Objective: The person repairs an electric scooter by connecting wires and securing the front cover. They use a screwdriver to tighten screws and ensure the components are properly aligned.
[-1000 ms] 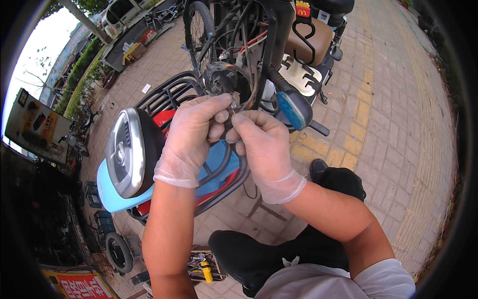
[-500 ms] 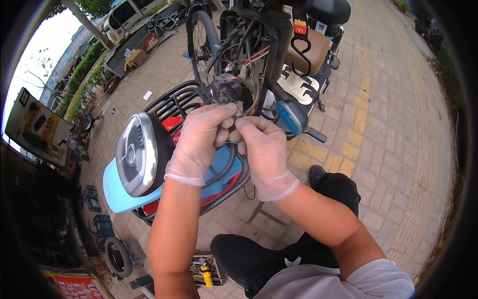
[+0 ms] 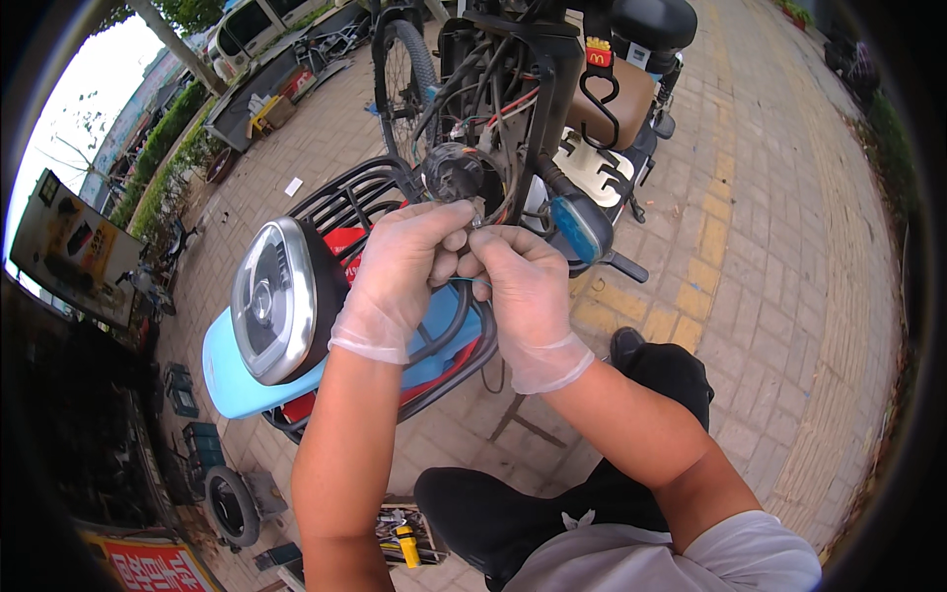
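Note:
My left hand and my right hand, both in thin translucent gloves, meet fingertip to fingertip in front of a scooter's opened front. Each is closed in a pinch. A thin blue-green wire runs between the curled fingers of both. At the thumbs a small clear-and-silvery piece shows, too small to name. Just beyond the fingertips is a round black part with wires about it. A loose bundle of wires hangs in the scooter's bare front frame.
Left of my hands, a headlight unit rests on a light-blue panel above a black rack. A blue-lensed turn signal juts out at right. Below lie a yellow-handled tool in a tool box and a tyre.
Both hands keep their pinch and have hardly moved. The view has shifted slightly, and the small piece at the thumbs shows a little more clearly.

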The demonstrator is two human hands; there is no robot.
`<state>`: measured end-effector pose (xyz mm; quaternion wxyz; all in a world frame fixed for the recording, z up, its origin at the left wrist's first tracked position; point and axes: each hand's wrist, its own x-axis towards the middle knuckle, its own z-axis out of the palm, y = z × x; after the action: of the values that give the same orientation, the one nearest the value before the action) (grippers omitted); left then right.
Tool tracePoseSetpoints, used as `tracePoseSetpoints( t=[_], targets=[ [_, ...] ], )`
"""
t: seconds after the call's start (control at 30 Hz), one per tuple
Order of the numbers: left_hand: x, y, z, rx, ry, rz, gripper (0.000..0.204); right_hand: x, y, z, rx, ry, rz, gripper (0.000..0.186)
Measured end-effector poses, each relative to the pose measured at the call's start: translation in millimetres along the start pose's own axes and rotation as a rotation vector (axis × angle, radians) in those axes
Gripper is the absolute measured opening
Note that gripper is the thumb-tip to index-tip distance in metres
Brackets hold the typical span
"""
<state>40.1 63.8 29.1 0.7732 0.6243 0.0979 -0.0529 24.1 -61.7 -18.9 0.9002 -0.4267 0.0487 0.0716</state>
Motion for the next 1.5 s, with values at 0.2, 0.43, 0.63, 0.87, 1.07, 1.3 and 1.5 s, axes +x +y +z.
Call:
tracePoseSetpoints(
  t=[0.2, 0.43, 0.63, 0.87, 1.07, 1.3, 1.5],
  targets=[
    [0.0, -0.3, -0.8, 0.016, 0.006, -0.008, 0.022, 1.7, 2.2, -1.4, 0.001, -0.008, 0.002, 0.018],
    [-2.5, 2.0, 1.8, 0.045, 0.014, 0.005, 0.021, 4.5, 1.2, -7.4, 0.014, -0.042, 0.014, 0.018],
    [-3.7, 1.7, 4.5, 0.055, 0.003, 0.013, 0.02, 6.8, 1.0, -7.8, 0.04, -0.054, 0.027, 0.016],
    [-5.2, 3.0, 4.5, 0.077, 0.006, 0.002, 0.021, 5.5, 1.6, -6.9, 0.04, -0.038, 0.025, 0.014],
    [-5.4, 2.3, 6.2, 0.057, 0.002, 0.009, 0.021, 6.0, 0.8, -6.1, 0.037, -0.055, 0.022, 0.014],
    [-5.3, 2.0, 4.4, 0.051, -0.013, 0.01, 0.022, 5.9, 0.4, -6.4, 0.023, -0.048, 0.035, 0.015],
    [-4.4, 2.2, 0.1, 0.012, -0.032, 0.015, 0.022, 5.5, -2.4, -8.5, 0.034, -0.072, 0.03, 0.019]
  ],
)
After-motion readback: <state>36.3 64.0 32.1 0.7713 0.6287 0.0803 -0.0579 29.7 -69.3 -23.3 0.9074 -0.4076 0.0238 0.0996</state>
